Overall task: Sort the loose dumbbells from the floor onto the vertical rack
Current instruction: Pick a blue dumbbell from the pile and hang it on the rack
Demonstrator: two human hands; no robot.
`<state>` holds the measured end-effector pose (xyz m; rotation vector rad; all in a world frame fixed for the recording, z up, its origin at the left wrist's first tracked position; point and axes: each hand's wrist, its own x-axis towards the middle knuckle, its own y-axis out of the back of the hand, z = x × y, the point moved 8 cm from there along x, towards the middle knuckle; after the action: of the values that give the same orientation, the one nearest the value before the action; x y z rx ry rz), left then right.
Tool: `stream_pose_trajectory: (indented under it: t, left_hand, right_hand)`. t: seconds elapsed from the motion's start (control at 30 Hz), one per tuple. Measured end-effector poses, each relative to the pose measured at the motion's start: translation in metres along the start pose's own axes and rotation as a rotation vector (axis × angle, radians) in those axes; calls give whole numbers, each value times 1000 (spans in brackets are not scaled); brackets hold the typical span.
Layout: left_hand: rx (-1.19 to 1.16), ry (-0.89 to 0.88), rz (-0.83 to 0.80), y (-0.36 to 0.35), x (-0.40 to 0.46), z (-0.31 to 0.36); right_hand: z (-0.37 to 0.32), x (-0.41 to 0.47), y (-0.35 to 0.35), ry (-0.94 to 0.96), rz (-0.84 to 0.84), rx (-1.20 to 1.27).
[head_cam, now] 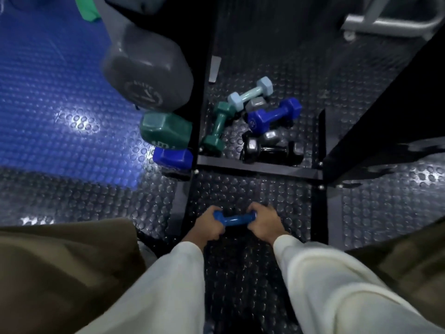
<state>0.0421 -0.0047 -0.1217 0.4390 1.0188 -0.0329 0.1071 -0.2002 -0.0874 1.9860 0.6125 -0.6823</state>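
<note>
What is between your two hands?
A small blue dumbbell. The left hand grips one end and the right hand grips the other, so only its handle shows between them in the head view, above the studded floor.

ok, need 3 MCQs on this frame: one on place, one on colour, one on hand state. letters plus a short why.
1. Where does the loose pile of dumbbells lie?
A. on the blue mat
B. on the black studded floor inside the rack's base frame
C. on the person's lap

2. What colour is the dumbbell being held?
A. blue
B. green
C. grey

3. How is that dumbbell held?
A. left hand only
B. resting on open palms
C. both hands, one curled round each end

Key:
1 B: the pile sits on the floor behind the black base bar.
2 A: the held dumbbell is bright blue.
3 C: the left hand and right hand each wrap one head.
</note>
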Motion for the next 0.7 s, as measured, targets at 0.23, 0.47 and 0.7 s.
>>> stream_pose_trajectory:
  t: [0.23,0.47,0.7]
  left_hand:
    - [23,-266,149,16,-39,110]
    - [-103,-458,258,40,-108,185]
    - [-156,-667,416,67,-204,259]
  right_hand:
    - [2,-39,92,-73,273,417]
    - [-27,-102,187,94,412,558]
    - [-41,-179,267,296,587,820]
